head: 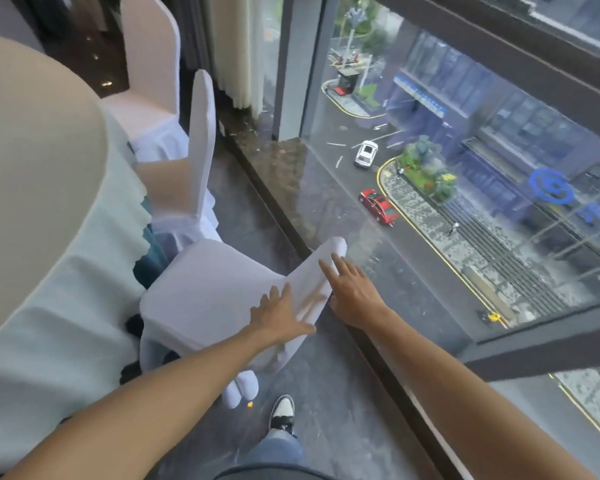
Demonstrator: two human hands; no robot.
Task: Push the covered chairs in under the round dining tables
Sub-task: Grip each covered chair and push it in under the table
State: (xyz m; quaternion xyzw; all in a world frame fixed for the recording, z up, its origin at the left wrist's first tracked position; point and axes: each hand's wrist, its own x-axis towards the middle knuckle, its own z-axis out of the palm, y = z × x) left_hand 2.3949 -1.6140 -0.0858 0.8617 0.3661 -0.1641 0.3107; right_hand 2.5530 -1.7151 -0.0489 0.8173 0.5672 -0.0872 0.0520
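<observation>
A: Where's the nearest covered chair [201, 289]?
B: Beside the round table [32, 202], seat partly out, by the window [465, 168].
A: Hands?
B: Left hand [278, 315] and right hand [349, 294] both flat on the backrest, fingers straight, gripping nothing.

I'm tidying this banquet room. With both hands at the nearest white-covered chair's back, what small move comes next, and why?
Probably push the nearest white-covered chair toward the round cloth-draped table: the left hand and right hand lie flat against its backrest, and its seat still sits outside the cloth.
</observation>
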